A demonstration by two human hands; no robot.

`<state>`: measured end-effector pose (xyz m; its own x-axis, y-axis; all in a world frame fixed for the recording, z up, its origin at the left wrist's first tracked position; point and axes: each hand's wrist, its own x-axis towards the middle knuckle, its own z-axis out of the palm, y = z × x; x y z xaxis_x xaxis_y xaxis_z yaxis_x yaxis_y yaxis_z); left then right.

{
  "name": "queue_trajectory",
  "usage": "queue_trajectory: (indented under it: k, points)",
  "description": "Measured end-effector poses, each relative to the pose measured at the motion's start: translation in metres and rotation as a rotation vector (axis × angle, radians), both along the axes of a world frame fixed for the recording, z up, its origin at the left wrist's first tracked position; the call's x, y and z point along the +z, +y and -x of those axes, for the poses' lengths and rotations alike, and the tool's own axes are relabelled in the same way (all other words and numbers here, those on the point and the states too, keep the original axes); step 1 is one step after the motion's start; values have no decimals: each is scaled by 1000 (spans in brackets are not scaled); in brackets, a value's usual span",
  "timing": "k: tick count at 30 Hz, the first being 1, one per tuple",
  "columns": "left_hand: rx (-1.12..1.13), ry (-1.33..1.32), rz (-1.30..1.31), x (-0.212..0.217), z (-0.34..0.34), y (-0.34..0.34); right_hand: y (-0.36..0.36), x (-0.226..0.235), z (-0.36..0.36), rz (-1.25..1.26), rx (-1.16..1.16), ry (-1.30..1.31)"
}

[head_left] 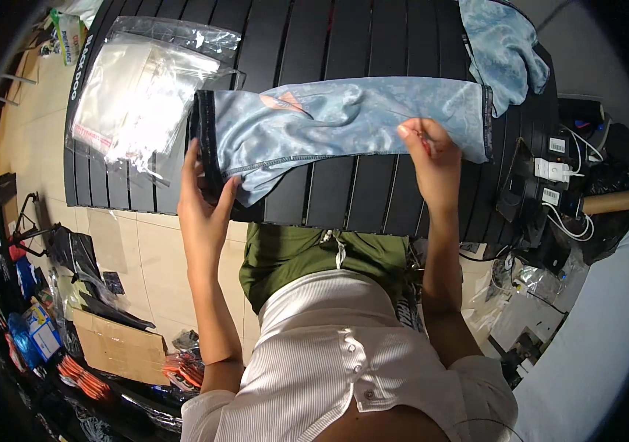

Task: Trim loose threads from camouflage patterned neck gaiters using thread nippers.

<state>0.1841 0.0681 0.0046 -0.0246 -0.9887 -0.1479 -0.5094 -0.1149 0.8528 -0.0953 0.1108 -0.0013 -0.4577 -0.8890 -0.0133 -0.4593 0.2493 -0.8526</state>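
Observation:
A light-blue patterned fabric sleeve lies stretched across the black slatted table, with a dark band at each end and a dark seam along its near side. A small pink patch shows on its upper left part. My left hand holds the left banded end, fingers along the outer edge and thumb on the near corner. Over the sleeve's right half, my right hand is closed in a pinch. Something small and red shows between its fingers, but I cannot make out what it is.
Clear plastic bags lie on the table's left side. More blue patterned fabric is bunched at the far right. Right of the table are a white power adapter and cables. A cardboard piece lies on the floor at left.

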Motion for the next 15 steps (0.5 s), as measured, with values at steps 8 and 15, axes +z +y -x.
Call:
queue_trajectory:
  k: [8, 15]
  points:
    - [-261, -301, 467, 5, 24, -2, 28, 21, -67, 31, 617, -395]
    - [-313, -311, 496, -4, 48, -1, 28, 5, -74, 60, 359, -532]
